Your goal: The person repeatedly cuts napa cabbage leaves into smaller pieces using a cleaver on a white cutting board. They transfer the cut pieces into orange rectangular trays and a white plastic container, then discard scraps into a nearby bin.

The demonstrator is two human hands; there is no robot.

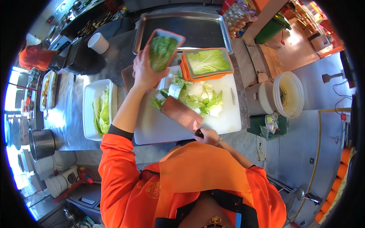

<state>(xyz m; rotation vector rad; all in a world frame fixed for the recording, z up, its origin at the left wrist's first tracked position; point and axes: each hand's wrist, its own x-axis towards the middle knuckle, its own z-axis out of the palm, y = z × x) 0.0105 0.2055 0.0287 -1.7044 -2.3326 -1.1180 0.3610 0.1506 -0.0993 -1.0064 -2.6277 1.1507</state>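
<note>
My left hand grips a small orange-rimmed tray of leafy greens, tilted above the far left of the white cutting board. The handle of a broad cleaver is in my right hand; its blade lies over the board beside cut cabbage pieces. A stack of orange-rimmed trays sits on the board's far side, a cabbage leaf in the top one. Another such tray is partly hidden behind my left forearm.
A white bin of cabbage leaves stands left of the board. Beyond lie a large metal tray and a white tub. White buckets stand off the right edge. A person in orange is at the far left.
</note>
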